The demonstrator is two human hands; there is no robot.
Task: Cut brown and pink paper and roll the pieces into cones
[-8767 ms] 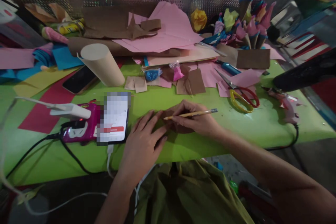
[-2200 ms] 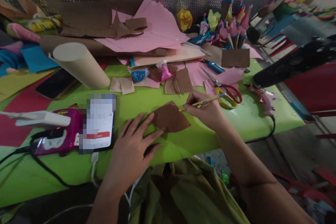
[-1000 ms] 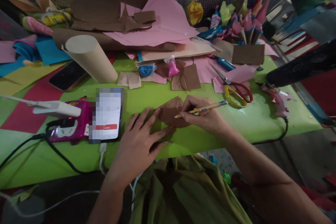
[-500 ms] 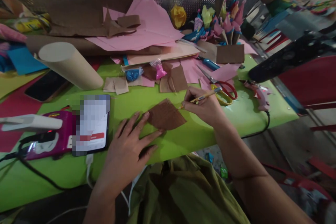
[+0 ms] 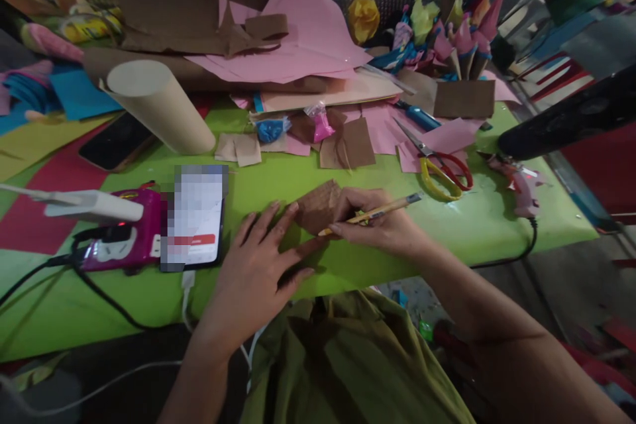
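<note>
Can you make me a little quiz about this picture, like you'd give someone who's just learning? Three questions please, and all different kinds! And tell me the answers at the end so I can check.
1. Which hand is holding the pencil?
2. True or false: the scissors are nearer the left hand than the right hand.
3. Fill in the colour: the left hand's fingers reach the edge of a small piece of ____ paper.

Key:
1. The right hand.
2. False. They are nearer the right hand.
3. Brown.
</note>
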